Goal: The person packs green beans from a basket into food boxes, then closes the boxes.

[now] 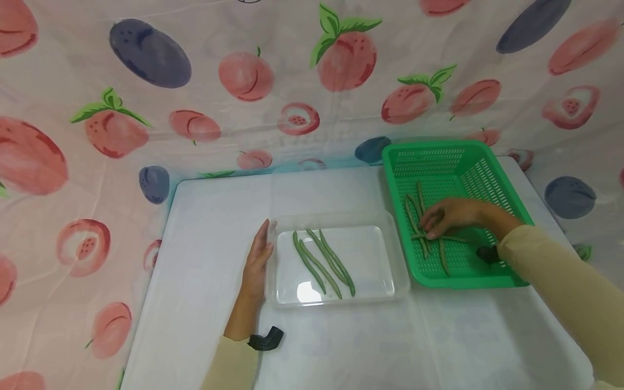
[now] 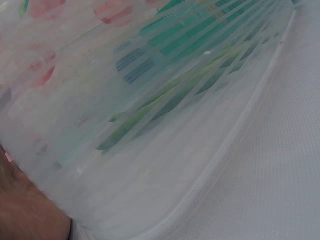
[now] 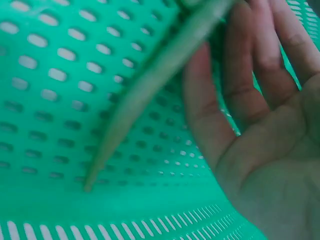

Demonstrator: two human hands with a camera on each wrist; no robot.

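My left hand [image 1: 255, 265] rests against the left wall of a clear plastic box [image 1: 375, 265], its fingers straight along the side. Several green beans [image 1: 309, 265] lie slantwise on the box floor, and blurred through the ribbed wall in the left wrist view. Inside the green basket [image 1: 468, 283], my right hand [image 1: 450, 214] pinches a green bean [image 3: 145, 90] between thumb and fingertips. That bean lies crosswise over other loose beans [image 1: 443, 257] on the basket floor; the fingertips' contact is partly hidden in the right wrist view.
The basket stands to the right of the box, its left rim close beside it. Both stand on a white-covered table [image 1: 214, 216]. A fruit-print cloth [image 1: 205, 146] hangs behind and along the sides. Each wrist carries a small black device [image 1: 266, 339].
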